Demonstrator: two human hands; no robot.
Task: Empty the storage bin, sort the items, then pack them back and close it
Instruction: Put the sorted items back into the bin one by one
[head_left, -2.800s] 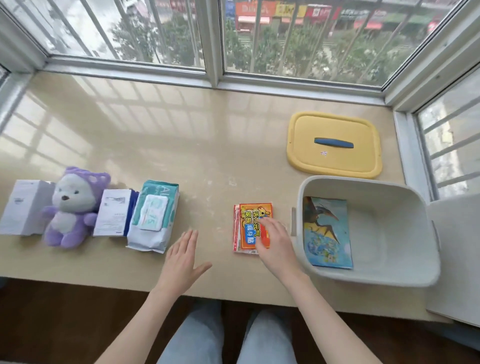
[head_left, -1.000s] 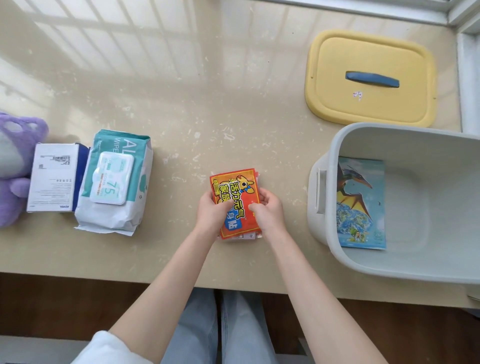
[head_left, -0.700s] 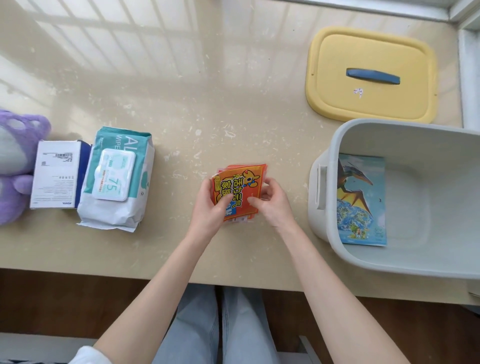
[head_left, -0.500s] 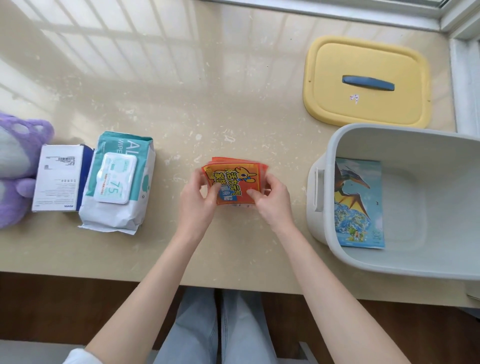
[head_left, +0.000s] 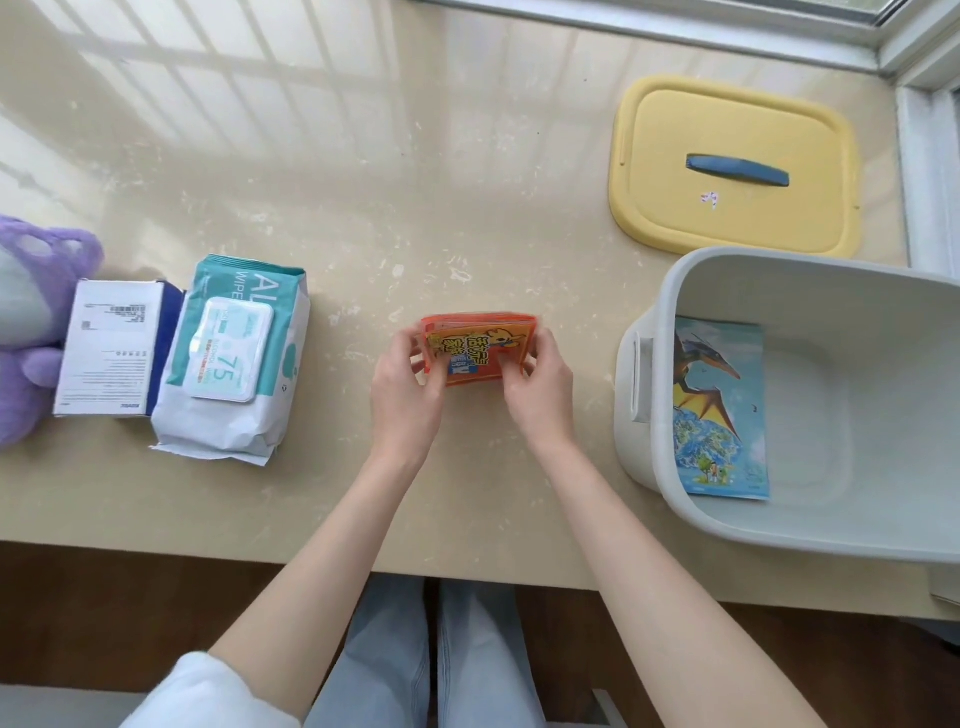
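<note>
the left hand (head_left: 402, 395), flat on the desk (head_left: 363, 234) earlier, is now joining the right hand (head_left: 540, 395) in gripping the orange packets (head_left: 480, 353), which are being held turned sideways and tilted up instead of lying flat.

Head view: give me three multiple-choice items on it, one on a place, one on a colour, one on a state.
1. The picture booklet lies: A on a chair; B inside the grey bin; C on a shelf.
2. The lid is: A green; B red; C yellow.
3. The orange packets are: A held by the left hand and the right hand; B lying untouched; C taped shut.
Answers: B, it rests on the bin's floor; C, yellow with a blue handle; A, both grip the stack's ends.
</note>
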